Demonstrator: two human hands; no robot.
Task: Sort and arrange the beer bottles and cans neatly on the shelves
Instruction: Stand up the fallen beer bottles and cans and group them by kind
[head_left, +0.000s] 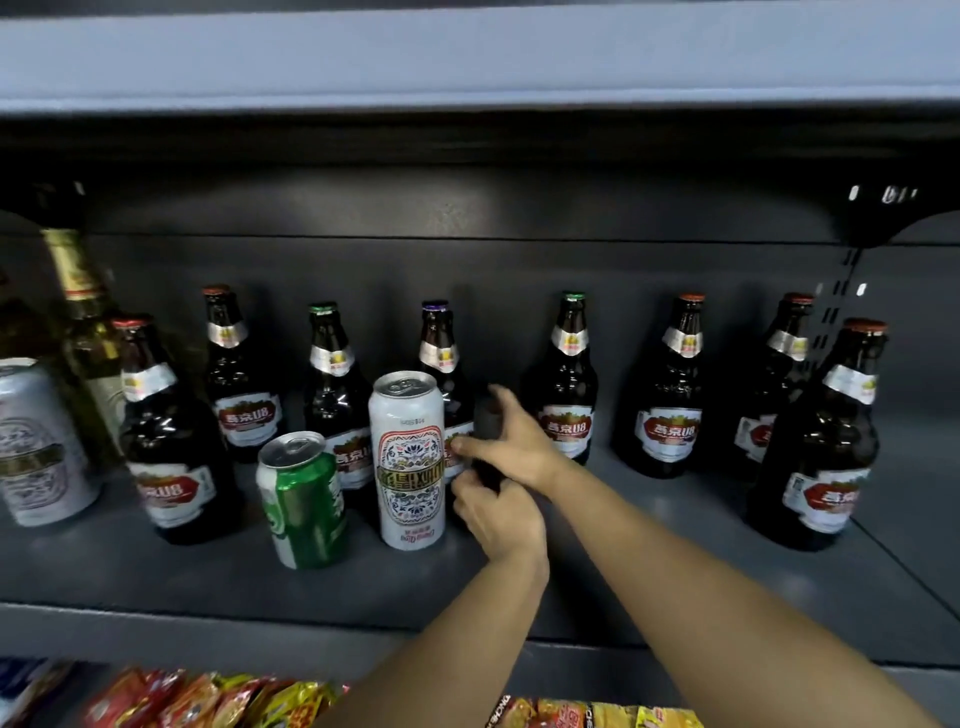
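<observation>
Several brown beer bottles with red-and-white labels stand along the dark shelf (649, 571), among them a purple-capped bottle (439, 343) at the middle. A tall white patterned can (408, 457) stands in front of it, with a green can (304, 499) leaning to its left. Just right of the white can, both my hands wrap around a small dark can (488, 431) that they mostly hide. My right hand (514, 441) grips it from above and the right. My left hand (501, 514) holds its lower part.
A silver can (31, 441) and a gold-foiled bottle (78, 291) stand at the far left. Bottles at the right (826, 447) sit near the shelf's front. Another shelf board (467, 57) hangs overhead. Snack packets (208, 699) lie on the level below.
</observation>
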